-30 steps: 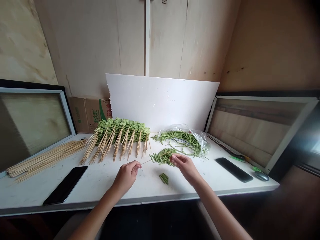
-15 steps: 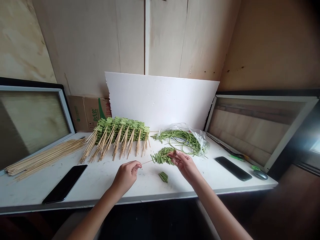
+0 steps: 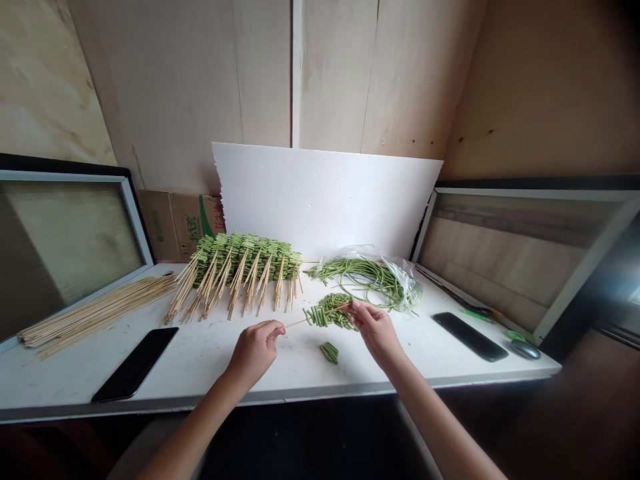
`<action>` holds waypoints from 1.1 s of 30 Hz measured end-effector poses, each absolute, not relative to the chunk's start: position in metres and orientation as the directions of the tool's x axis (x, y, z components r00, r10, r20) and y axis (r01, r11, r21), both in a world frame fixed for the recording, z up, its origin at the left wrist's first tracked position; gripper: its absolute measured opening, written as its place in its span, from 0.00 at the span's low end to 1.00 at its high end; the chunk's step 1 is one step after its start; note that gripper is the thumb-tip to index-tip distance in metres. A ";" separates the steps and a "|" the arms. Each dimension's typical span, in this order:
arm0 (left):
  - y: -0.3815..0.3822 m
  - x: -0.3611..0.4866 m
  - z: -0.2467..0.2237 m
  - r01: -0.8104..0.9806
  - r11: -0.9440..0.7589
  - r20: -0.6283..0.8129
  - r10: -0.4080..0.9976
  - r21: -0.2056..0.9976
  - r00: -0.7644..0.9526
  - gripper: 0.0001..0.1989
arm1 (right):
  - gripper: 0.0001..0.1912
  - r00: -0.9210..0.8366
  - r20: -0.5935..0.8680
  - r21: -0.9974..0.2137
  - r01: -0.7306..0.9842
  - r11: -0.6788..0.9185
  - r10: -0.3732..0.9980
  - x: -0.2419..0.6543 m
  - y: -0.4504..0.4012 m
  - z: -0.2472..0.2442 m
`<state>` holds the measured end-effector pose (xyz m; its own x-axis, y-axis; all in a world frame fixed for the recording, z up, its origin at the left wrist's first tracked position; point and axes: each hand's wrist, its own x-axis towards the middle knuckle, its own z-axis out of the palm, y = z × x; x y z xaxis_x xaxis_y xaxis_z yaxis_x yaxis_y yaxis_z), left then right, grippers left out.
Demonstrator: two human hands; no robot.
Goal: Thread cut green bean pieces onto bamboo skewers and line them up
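Note:
My left hand (image 3: 256,348) is closed on the bare end of a thin wooden skewer (image 3: 296,323). Several cut green bean pieces (image 3: 316,316) are threaded crosswise along that skewer. At its other end, the fingers of my right hand (image 3: 373,325) pinch together near the tip; whether they grip the skewer or a bean piece is too small to tell. Just behind lies a pile of cut bean pieces (image 3: 336,301), partly hidden by the threaded ones. Closer to the table's front edge sits a small bunch of cut pieces (image 3: 329,352).
Filled bean skewers (image 3: 245,257) are stacked at the back left, beside loose bare skewers (image 3: 100,310). Long green beans (image 3: 373,275) lie in a clear plastic bag at the back right. A black phone (image 3: 135,365), a dark slab (image 3: 470,335) and a mouse (image 3: 525,349) rest on the white table (image 3: 280,380).
The view has shifted slightly. Both hands keep nearly the same pose, with the skewer still held between them.

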<state>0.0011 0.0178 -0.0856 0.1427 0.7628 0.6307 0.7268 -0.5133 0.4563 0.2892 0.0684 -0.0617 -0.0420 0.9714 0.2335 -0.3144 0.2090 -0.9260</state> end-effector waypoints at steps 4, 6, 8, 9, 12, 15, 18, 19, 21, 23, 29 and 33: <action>0.017 0.002 -0.087 0.749 -0.514 0.655 0.742 0.418 0.144 0.14 | 0.14 0.007 0.306 -0.924 -0.240 0.299 0.952 0.288 0.067 -0.065; 0.018 0.002 -0.087 0.764 -0.510 0.663 0.734 0.396 0.146 0.14 | 0.14 0.030 0.331 -0.919 -0.215 0.329 0.943 0.287 0.064 -0.066; 0.018 0.002 -0.089 0.777 -0.504 0.669 0.728 0.377 0.148 0.14 | 0.14 0.048 0.349 -0.917 -0.189 0.352 0.936 0.285 0.061 -0.065; 0.019 0.002 -0.090 0.783 -0.501 0.672 0.726 0.370 0.147 0.15 | 0.14 0.060 0.354 -0.916 -0.178 0.359 0.933 0.283 0.059 -0.065; 0.019 0.002 -0.092 0.793 -0.496 0.683 0.717 0.354 0.144 0.15 | 0.14 0.100 0.358 -0.916 -0.152 0.370 0.928 0.278 0.053 -0.063; 0.019 0.002 -0.093 0.800 -0.499 0.691 0.707 0.334 0.153 0.15 | 0.15 0.129 0.354 -0.919 -0.135 0.370 0.927 0.272 0.048 -0.062; 0.018 0.003 -0.093 0.801 -0.506 0.698 0.697 0.319 0.162 0.16 | 0.15 0.129 0.346 -0.922 -0.138 0.362 0.929 0.266 0.044 -0.064; 0.018 0.004 -0.092 0.797 -0.514 0.699 0.695 0.318 0.169 0.17 | 0.15 0.119 0.345 -0.922 -0.144 0.359 0.931 0.264 0.043 -0.066; 0.016 0.007 -0.092 0.781 -0.534 0.698 0.692 0.323 0.185 0.17 | 0.15 0.093 0.337 -0.924 -0.155 0.348 0.937 0.259 0.040 -0.069; 0.015 0.008 -0.092 0.767 -0.549 0.695 0.692 0.334 0.193 0.17 | 0.14 0.073 0.321 -0.931 -0.161 0.329 0.944 0.254 0.038 -0.073; 0.015 0.010 -0.094 0.768 -0.550 0.697 0.690 0.329 0.195 0.17 | 0.14 0.063 0.283 -0.942 -0.171 0.289 0.957 0.247 0.038 -0.084; 0.015 0.012 -0.094 0.763 -0.539 0.677 0.712 0.358 0.186 0.16 | 0.15 0.063 0.261 -0.948 -0.173 0.268 0.963 0.247 0.042 -0.088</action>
<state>0.0117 0.0147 -0.0939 0.1857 0.7124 0.6768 0.7629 -0.5386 0.3576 0.2466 0.0417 -0.0876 0.0630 0.9634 0.2606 -0.1730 0.2677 -0.9478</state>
